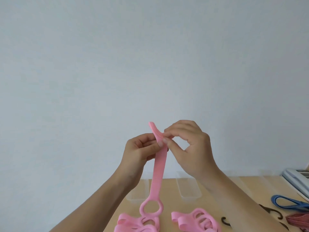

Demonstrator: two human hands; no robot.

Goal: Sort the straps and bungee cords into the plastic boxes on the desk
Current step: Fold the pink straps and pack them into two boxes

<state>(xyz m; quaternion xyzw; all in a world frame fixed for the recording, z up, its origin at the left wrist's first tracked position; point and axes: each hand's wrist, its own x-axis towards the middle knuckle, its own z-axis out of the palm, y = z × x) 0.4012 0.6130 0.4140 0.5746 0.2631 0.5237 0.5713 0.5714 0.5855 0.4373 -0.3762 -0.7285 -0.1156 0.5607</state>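
- Only the head view here, so everything comes from that one angle.
- We had one pink strap (159, 168) lifted off the desk (169, 195) and hanging straight down in front of the wall. Our guess is that holding it up let it drop out flat, clear of the rest.
- The left hand (140, 151) pinched the strap near its top, thumb on the front, the other fingers curled behind.
- The right hand (192, 148) pinched the same spot from the other side with thumb and forefinger, and the stitched tip stuck up just above both pinches. It looked like we were about to fold or roll it from the top, but that's only a guess.
- The strap's ring end (151, 207) dangled just over the left pile of pink straps (133, 223). We couldn't tell whether it touched.
- A second pink pile (197, 220) sat just to the right.
- Two clear plastic boxes (189, 191) stood behind the piles, the other box (140, 196) partly hidden behind the left forearm. We couldn't tell whether anything was in them.
- Far right was a blue strap (287, 203), black bungee hooks (270, 213) and a reddish cord bundle (299, 221), all well apart from the hands.
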